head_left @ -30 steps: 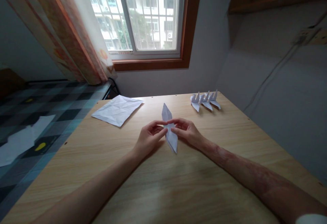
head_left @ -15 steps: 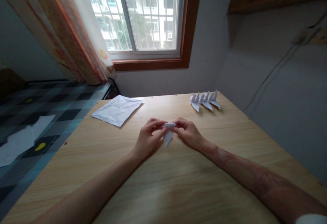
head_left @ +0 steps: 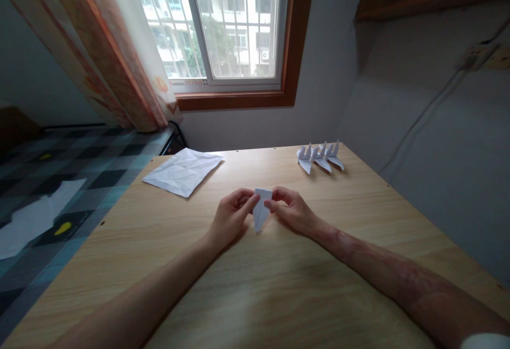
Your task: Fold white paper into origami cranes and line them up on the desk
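A small folded piece of white paper (head_left: 261,212) is held upright over the middle of the table, its narrow point downward and its flat edge on top. My left hand (head_left: 233,212) pinches its left side, thumb on the near face. On the right side, my right hand (head_left: 292,206) grips it the same way, fingers curled behind. The fingertips behind the paper are partly hidden.
Three folded paper cranes (head_left: 320,158) stand in a row at the table's back right. A creased white sheet (head_left: 183,171) lies at the back left of the wooden table (head_left: 255,296). Left of it, more paper (head_left: 43,216) rests on a checked bed cover (head_left: 24,189).
The folded paper's top part, bent toward me before, now stands up flat, showing more of its face. Both hands have shifted slightly, with the thumbs now on the near face.
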Motion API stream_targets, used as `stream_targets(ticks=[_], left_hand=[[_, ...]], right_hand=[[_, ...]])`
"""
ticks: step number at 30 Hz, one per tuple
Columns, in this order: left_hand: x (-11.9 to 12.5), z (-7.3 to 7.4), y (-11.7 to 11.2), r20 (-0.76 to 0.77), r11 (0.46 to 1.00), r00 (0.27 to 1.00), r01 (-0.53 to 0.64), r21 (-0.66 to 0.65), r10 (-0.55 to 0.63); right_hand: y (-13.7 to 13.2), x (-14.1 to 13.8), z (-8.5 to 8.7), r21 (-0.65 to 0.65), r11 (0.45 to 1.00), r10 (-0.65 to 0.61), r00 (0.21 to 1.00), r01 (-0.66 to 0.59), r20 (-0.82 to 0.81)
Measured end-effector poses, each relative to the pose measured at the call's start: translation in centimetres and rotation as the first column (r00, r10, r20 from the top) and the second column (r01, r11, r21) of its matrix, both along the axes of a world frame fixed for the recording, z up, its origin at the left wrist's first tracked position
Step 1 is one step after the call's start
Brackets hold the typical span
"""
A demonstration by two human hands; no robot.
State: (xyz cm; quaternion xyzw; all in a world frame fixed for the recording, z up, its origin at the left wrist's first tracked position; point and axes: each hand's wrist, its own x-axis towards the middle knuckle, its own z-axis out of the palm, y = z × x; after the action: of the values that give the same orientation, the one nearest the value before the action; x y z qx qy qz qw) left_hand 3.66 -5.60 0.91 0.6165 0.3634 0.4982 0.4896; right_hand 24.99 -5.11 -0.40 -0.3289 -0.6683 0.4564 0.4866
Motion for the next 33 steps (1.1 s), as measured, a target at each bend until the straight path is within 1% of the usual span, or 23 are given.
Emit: stream_targets(ticks=[2, 5, 8, 11, 18, 22, 25, 29, 33], left_hand=[[0.0, -0.1, 0.1, 0.014, 0.999, 1.000, 0.011, -0.034, -0.011], [0.2, -0.2, 0.1, 0.028, 0.996, 0.998, 0.053, -0.075, -0.051], [0.4, -0.2, 0.0, 0.022, 0.987, 0.993, 0.118, -0.108, -0.116], [0.3, -0.2, 0.0, -0.010, 0.982, 0.990, 0.136, -0.127, -0.139], [0.0, -0.4, 0.3, -0.035, 0.983, 0.993, 0.106, -0.152, -0.112], [0.1, -0.5, 0.4, 0.021, 0.988, 0.997, 0.078, -0.136, -0.076], [0.1, -0.4, 0.3, 0.046, 0.992, 0.998, 0.047, -0.113, -0.042], [0.1, -0.3, 0.2, 0.022, 0.995, 0.999, 0.032, -0.095, -0.030], [0.0, -0.3, 0.3, 0.023, 0.993, 0.999, 0.031, -0.110, -0.029]], right_hand=[[0.0, -0.1, -0.1, -0.048, 0.999, 0.017, 1.000, -0.018, -0.013], [0.0, -0.1, -0.3, -0.092, 0.996, 0.001, 0.999, -0.005, -0.040], [0.1, 0.0, -0.4, -0.116, 0.993, -0.035, 0.997, 0.027, -0.070], [0.3, 0.0, -0.6, -0.129, 0.991, -0.042, 0.995, 0.030, -0.095], [0.8, -0.3, -1.2, -0.163, 0.987, -0.021, 0.983, -0.009, -0.180], [0.9, -0.4, -1.2, -0.175, 0.984, -0.009, 0.975, -0.031, -0.223], [1.0, -0.3, -1.3, -0.176, 0.984, -0.001, 0.977, -0.038, -0.215], [1.1, -0.1, -1.6, -0.144, 0.988, 0.024, 0.980, -0.054, -0.199], [1.1, -0.1, -1.3, -0.149, 0.985, 0.049, 0.976, -0.081, -0.210]])
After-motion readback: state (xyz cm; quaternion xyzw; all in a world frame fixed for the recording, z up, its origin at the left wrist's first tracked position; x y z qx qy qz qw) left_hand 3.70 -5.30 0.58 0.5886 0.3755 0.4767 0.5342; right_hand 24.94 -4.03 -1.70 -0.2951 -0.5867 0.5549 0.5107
